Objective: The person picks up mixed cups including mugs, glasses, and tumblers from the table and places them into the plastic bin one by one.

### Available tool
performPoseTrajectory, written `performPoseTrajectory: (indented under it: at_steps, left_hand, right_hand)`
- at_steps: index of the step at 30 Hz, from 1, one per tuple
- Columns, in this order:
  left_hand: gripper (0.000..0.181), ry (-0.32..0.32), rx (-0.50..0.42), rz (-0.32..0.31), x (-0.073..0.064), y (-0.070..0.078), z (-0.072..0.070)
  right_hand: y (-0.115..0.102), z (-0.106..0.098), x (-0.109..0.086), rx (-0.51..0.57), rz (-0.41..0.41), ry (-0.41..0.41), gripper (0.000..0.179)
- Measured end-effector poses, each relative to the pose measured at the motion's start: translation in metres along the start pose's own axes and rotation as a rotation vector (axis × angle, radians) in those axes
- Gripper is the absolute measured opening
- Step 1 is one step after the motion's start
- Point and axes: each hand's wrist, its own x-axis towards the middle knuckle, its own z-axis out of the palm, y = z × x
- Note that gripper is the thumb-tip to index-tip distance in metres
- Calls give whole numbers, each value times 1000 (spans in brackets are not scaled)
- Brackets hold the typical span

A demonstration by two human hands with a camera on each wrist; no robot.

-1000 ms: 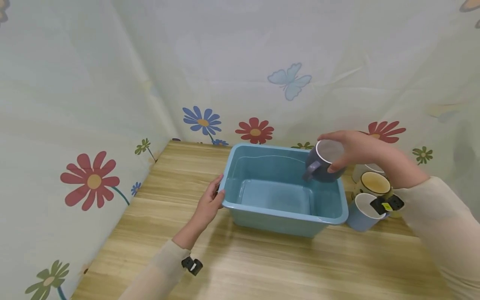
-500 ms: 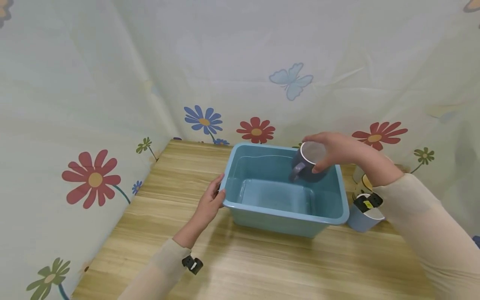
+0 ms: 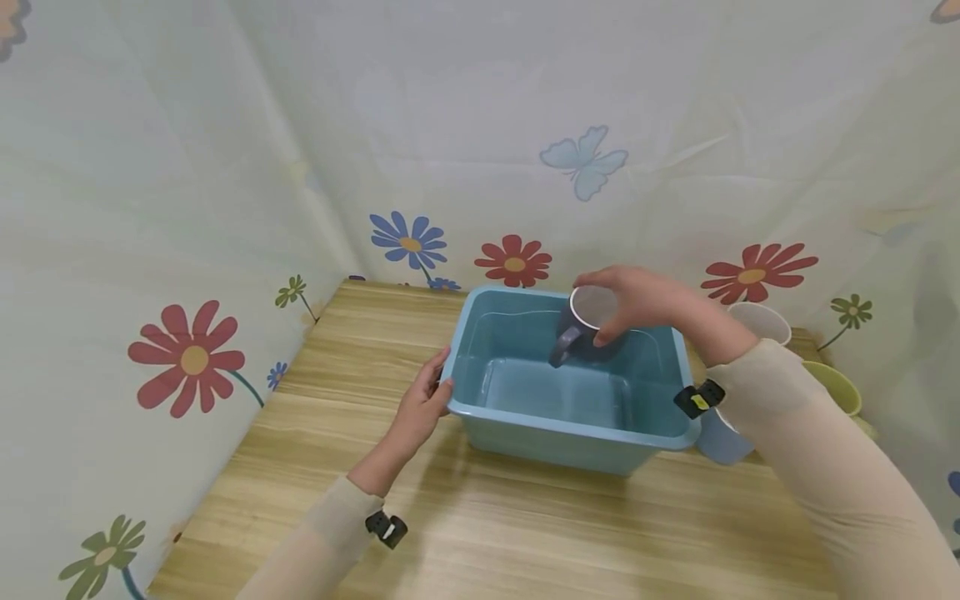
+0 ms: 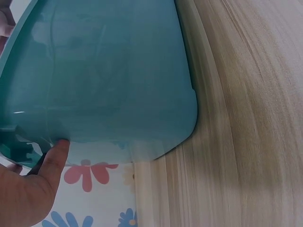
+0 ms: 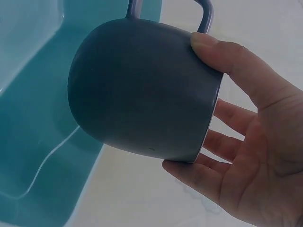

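Note:
A plastic light-blue tub [image 3: 573,430] stands on the wooden table. At its left end my left hand [image 3: 418,407] grips the rim; the left wrist view shows the thumb [image 4: 56,158] against the outer wall. My right hand [image 3: 641,298] holds a dark purple-grey mug [image 3: 592,343] around its mouth, from above. The mug is over the back of the tub, partly below the rim level, with its handle [image 3: 566,343] toward the front left. Thumb on one side and fingers on the other, the hand spans the mug [image 5: 142,90] in the right wrist view.
Right of the tub, partly hidden by the right forearm, are a white cup [image 3: 761,323], a yellow-green cup [image 3: 834,387] and a light-blue cup [image 3: 723,444]. A flower-printed curtain [image 3: 450,125] hangs close behind and left of the table [image 3: 525,525].
My right hand has carried the mug leftward, from the tub's back right corner toward its middle. My left hand has stayed on the rim.

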Motion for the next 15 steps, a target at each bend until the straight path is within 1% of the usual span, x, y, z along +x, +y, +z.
performPoseTrajectory:
  at_steps: [4,11,15]
  left_hand:
    - [56,-14,-11,-4,0,0,1]
    - [56,1,6,-3,-2,1,-2]
    - [56,-9,-1,-10,-2,2,-1]
  right_hand:
    - [-3,5,7,-7,-8,-16,84]
    - [-12,16,20,16,1,-32,85]
    - [-15,20,25,6,-14,-29,83]
